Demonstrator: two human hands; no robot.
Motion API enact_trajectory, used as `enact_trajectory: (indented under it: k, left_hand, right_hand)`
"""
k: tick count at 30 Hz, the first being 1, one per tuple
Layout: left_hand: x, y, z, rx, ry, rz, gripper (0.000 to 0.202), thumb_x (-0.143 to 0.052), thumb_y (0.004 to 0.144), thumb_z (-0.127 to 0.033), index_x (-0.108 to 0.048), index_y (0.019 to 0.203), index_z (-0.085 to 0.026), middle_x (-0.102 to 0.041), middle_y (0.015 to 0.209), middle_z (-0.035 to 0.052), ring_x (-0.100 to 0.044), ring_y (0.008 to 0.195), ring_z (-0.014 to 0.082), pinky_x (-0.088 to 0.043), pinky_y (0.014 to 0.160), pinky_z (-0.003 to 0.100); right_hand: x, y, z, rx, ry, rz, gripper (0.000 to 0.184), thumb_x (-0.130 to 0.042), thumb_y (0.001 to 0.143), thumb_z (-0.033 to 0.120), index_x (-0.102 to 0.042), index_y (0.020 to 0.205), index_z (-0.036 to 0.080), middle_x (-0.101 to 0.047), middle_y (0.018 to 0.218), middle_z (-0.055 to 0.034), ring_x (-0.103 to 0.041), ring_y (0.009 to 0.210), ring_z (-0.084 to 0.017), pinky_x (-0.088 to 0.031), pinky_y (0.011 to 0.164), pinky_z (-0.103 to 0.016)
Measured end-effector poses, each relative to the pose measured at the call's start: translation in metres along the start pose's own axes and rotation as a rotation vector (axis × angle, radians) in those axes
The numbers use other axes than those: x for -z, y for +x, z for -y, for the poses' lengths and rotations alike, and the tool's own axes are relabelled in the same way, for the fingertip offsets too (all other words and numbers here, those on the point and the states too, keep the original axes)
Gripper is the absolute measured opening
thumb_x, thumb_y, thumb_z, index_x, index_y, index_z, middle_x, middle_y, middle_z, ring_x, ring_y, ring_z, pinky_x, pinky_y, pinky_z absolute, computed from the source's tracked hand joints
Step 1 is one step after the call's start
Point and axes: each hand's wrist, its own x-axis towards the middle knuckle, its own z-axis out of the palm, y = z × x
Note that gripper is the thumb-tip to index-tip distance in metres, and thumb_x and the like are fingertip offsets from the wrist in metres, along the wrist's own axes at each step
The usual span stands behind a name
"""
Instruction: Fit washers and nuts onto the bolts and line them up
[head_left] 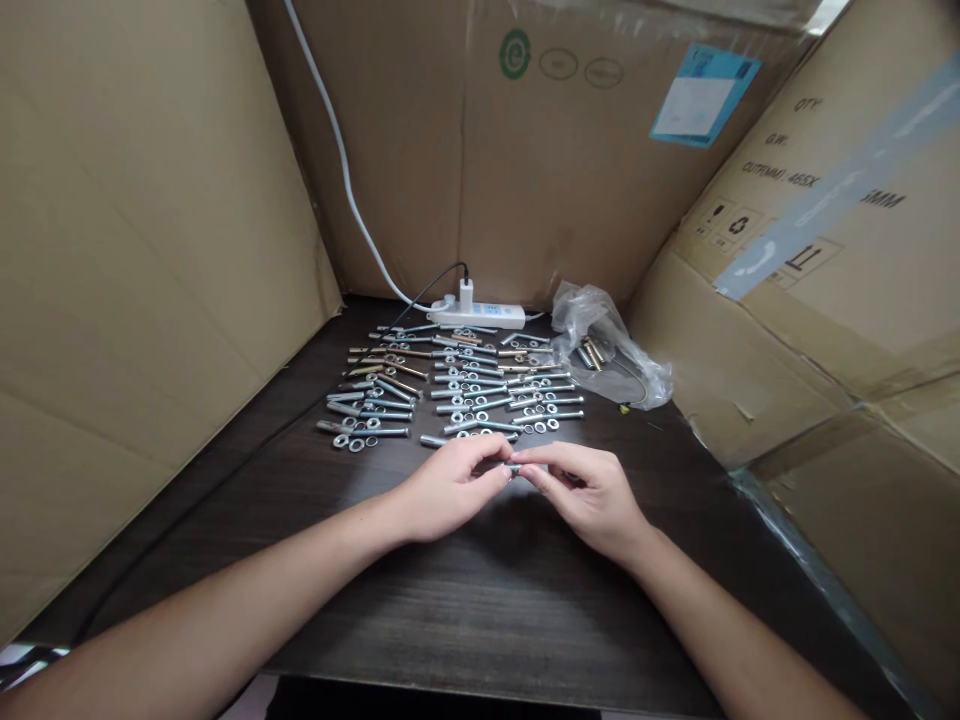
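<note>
Head view: my left hand [448,492] and right hand [592,497] pinch a small bolt [516,468] in closed fingers [491,476] above the table [480,610]; a slip could roll it into the far rows [459,385].

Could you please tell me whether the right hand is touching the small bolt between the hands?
Touching. The head view shows the right hand pinching one end of the bolt with its fingertips, and the left hand gripping the other end.
</note>
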Motion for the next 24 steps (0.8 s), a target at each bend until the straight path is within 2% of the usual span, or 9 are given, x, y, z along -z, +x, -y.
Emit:
enact_trajectory:
  k: [3, 8, 10, 13, 18, 24]
  left_hand:
    - [0.001, 0.0, -0.002, 0.021, -0.119, -0.016, 0.014, -0.042, 0.087, -0.026, -0.052, 0.081, -0.017, -0.054, 0.079, -0.0005, -0.048, 0.076, 0.0143, -0.04, 0.071, 0.026]
    - [0.002, 0.001, -0.003, 0.043, -0.206, -0.021, 0.011, -0.044, 0.086, -0.024, -0.053, 0.088, -0.018, -0.051, 0.08, -0.0015, -0.046, 0.074, 0.0128, -0.039, 0.068, 0.024]
    - [0.002, 0.001, -0.002, 0.042, -0.204, -0.036, 0.012, -0.044, 0.087, -0.025, -0.053, 0.088, -0.018, -0.051, 0.08, -0.0015, -0.046, 0.074, 0.0127, -0.039, 0.068, 0.024]
    - [0.002, 0.002, 0.0, 0.027, -0.142, -0.083, 0.013, -0.043, 0.088, -0.025, -0.053, 0.086, -0.017, -0.053, 0.081, -0.0009, -0.047, 0.076, 0.013, -0.039, 0.07, 0.025]
    - [0.004, 0.001, 0.0, -0.03, 0.025, -0.114, 0.015, -0.041, 0.089, -0.024, -0.053, 0.084, -0.017, -0.055, 0.081, -0.0003, -0.049, 0.076, 0.0134, -0.039, 0.071, 0.025]
    - [0.004, 0.001, 0.002, -0.039, 0.08, -0.148, 0.015, -0.04, 0.089, -0.024, -0.052, 0.083, -0.017, -0.054, 0.077, -0.0008, -0.048, 0.07, 0.0126, -0.038, 0.065, 0.024]
  right_hand:
    - [0.001, 0.001, 0.0, -0.091, 0.0, 0.006, 0.024, -0.056, 0.086, 0.035, -0.067, 0.102, 0.02, -0.056, 0.062, 0.0007, -0.045, 0.051, -0.01, -0.038, 0.051, -0.023]
    - [-0.004, 0.003, -0.005, -0.246, 0.149, 0.044, 0.026, -0.052, 0.087, 0.038, -0.061, 0.099, 0.017, -0.049, 0.064, 0.0017, -0.046, 0.06, -0.012, -0.038, 0.054, -0.021]
    - [-0.003, 0.004, -0.006, -0.237, 0.124, 0.081, 0.025, -0.05, 0.089, 0.037, -0.061, 0.099, 0.017, -0.051, 0.067, 0.0014, -0.047, 0.061, -0.012, -0.038, 0.056, -0.022]
    - [0.007, 0.006, -0.006, -0.192, -0.027, 0.175, 0.024, -0.045, 0.091, 0.034, -0.062, 0.093, 0.017, -0.052, 0.065, 0.0016, -0.046, 0.059, -0.011, -0.036, 0.057, -0.022]
    - [0.021, 0.006, -0.005, -0.179, -0.245, 0.372, 0.015, -0.056, 0.083, 0.029, -0.064, 0.089, 0.019, -0.041, 0.054, 0.0062, -0.037, 0.05, -0.009, -0.028, 0.051, -0.02]
    - [-0.004, 0.0, -0.002, -0.073, -0.288, 0.414, 0.023, -0.06, 0.081, 0.03, -0.064, 0.103, 0.023, -0.058, 0.068, 0.0019, -0.05, 0.06, -0.011, -0.033, 0.056, -0.02]
